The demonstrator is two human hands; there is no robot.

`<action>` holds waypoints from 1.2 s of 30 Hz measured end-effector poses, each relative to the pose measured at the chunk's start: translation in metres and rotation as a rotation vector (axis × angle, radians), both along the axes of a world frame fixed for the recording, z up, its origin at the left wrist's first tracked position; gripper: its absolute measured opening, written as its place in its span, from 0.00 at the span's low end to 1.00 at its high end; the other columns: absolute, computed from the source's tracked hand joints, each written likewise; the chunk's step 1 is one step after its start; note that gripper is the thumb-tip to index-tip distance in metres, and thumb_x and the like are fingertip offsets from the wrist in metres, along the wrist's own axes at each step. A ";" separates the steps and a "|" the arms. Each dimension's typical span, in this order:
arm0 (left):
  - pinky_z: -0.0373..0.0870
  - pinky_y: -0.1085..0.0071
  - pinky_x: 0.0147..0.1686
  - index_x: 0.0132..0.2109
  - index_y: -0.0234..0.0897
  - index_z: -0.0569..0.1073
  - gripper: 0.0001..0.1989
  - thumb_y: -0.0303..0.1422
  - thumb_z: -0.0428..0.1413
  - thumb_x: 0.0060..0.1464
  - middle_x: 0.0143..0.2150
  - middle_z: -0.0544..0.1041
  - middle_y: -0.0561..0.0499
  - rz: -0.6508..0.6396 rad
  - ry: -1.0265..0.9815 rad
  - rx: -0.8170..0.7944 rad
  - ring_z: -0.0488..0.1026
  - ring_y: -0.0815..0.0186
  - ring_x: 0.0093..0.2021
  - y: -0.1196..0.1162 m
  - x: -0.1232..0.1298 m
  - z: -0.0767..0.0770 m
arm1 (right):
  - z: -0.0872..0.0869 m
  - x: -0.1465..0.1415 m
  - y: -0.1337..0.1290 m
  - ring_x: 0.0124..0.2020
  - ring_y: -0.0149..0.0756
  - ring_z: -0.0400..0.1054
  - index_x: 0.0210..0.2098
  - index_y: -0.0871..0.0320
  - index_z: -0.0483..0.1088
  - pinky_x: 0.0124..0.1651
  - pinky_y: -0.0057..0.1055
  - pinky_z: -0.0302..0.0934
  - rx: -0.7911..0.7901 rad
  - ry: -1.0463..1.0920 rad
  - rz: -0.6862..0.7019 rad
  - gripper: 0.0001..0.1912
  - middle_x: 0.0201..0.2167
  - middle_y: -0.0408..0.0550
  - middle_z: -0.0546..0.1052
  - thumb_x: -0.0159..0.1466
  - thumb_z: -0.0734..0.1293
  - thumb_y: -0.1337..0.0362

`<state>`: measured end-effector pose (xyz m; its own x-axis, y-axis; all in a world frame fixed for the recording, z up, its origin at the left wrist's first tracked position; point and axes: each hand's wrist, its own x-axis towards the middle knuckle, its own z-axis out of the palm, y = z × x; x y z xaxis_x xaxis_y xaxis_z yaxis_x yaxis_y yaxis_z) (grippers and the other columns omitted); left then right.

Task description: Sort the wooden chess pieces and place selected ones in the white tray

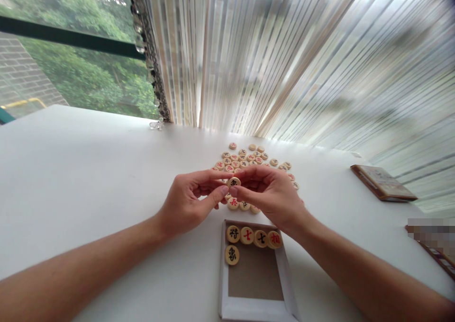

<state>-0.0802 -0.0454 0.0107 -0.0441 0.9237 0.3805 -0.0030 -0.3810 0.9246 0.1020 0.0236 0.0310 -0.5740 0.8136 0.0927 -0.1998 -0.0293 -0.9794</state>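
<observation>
1. Piece! Was pinched by left hand and right hand together, before the pile, beyond the box.
2. Called, seemingly, for light pressure, thumbs off the face.
3. Lost part of its mark behind right thumb, plus some pile behind both hands; couldn't read the far end!

Left hand and right hand pinch black-marked disc between fingertips, above white surface. Loose discs clustered beyond. Open box nearer: four disc faces along far wall, one below at left. String curtain behind.
</observation>
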 end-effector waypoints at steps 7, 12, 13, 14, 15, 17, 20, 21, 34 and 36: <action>0.80 0.79 0.28 0.51 0.34 0.83 0.13 0.24 0.65 0.59 0.34 0.87 0.48 -0.018 -0.002 -0.004 0.83 0.68 0.31 0.000 0.000 0.001 | 0.004 0.000 -0.001 0.29 0.31 0.80 0.36 0.57 0.85 0.34 0.23 0.76 0.052 -0.013 -0.012 0.15 0.29 0.46 0.85 0.49 0.86 0.65; 0.80 0.80 0.27 0.49 0.33 0.83 0.11 0.26 0.67 0.58 0.35 0.87 0.47 0.031 -0.017 -0.009 0.84 0.67 0.32 0.002 0.000 0.001 | 0.003 0.002 0.001 0.34 0.33 0.82 0.39 0.56 0.85 0.41 0.25 0.78 0.068 -0.004 0.023 0.17 0.33 0.47 0.86 0.50 0.85 0.66; 0.80 0.79 0.27 0.49 0.33 0.83 0.12 0.27 0.67 0.58 0.35 0.87 0.48 0.037 -0.017 -0.011 0.84 0.67 0.31 0.003 0.000 0.001 | 0.002 0.003 0.001 0.35 0.33 0.82 0.40 0.56 0.84 0.41 0.25 0.78 0.080 -0.005 0.018 0.17 0.33 0.47 0.86 0.50 0.85 0.67; 0.80 0.79 0.28 0.50 0.33 0.82 0.12 0.27 0.67 0.58 0.34 0.86 0.49 0.041 -0.015 -0.012 0.84 0.67 0.31 0.003 -0.001 0.001 | 0.001 0.003 0.001 0.35 0.33 0.82 0.40 0.56 0.84 0.42 0.26 0.78 0.100 -0.009 0.009 0.18 0.34 0.47 0.86 0.51 0.85 0.67; 0.80 0.79 0.28 0.50 0.33 0.81 0.13 0.27 0.67 0.58 0.33 0.86 0.49 0.044 -0.013 -0.012 0.84 0.67 0.31 0.004 -0.001 0.002 | 0.000 0.004 0.001 0.35 0.33 0.82 0.41 0.56 0.83 0.42 0.26 0.78 0.127 -0.017 -0.002 0.18 0.34 0.47 0.86 0.51 0.85 0.67; 0.80 0.79 0.29 0.51 0.32 0.80 0.13 0.27 0.67 0.58 0.31 0.85 0.51 0.051 -0.007 -0.012 0.84 0.67 0.31 0.004 -0.001 0.002 | -0.001 0.004 0.001 0.36 0.33 0.82 0.43 0.56 0.83 0.42 0.26 0.78 0.199 -0.032 -0.020 0.19 0.35 0.46 0.86 0.52 0.85 0.68; 0.80 0.78 0.30 0.50 0.32 0.79 0.14 0.27 0.67 0.57 0.32 0.85 0.51 0.054 0.000 -0.011 0.83 0.67 0.31 0.003 -0.002 0.003 | -0.003 0.006 0.001 0.36 0.34 0.81 0.45 0.56 0.81 0.41 0.27 0.79 0.323 -0.056 -0.033 0.19 0.37 0.47 0.86 0.55 0.83 0.70; 0.80 0.78 0.30 0.49 0.32 0.79 0.13 0.28 0.67 0.57 0.32 0.85 0.51 0.055 0.004 -0.010 0.83 0.67 0.32 0.003 -0.002 0.003 | -0.003 0.006 0.002 0.37 0.34 0.81 0.46 0.56 0.81 0.41 0.28 0.79 0.364 -0.063 -0.037 0.19 0.37 0.47 0.85 0.56 0.82 0.70; 0.81 0.73 0.32 0.49 0.33 0.78 0.13 0.30 0.66 0.58 0.37 0.87 0.46 0.069 0.061 -0.005 0.84 0.64 0.33 0.002 -0.001 0.006 | -0.002 0.013 0.006 0.40 0.37 0.80 0.51 0.55 0.78 0.42 0.34 0.79 0.616 -0.162 0.007 0.16 0.41 0.48 0.82 0.64 0.76 0.70; 0.81 0.74 0.31 0.49 0.33 0.78 0.13 0.30 0.66 0.59 0.37 0.87 0.46 0.064 0.060 -0.004 0.85 0.64 0.33 0.001 -0.001 0.005 | -0.003 0.012 0.006 0.40 0.37 0.80 0.51 0.55 0.78 0.42 0.34 0.79 0.619 -0.162 0.005 0.16 0.41 0.48 0.82 0.64 0.76 0.70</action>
<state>-0.0810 -0.0442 0.0158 -0.0804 0.9214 0.3803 0.0771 -0.3746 0.9240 0.1144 0.0291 0.0283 -0.6236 0.6344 0.4568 -0.0495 0.5512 -0.8329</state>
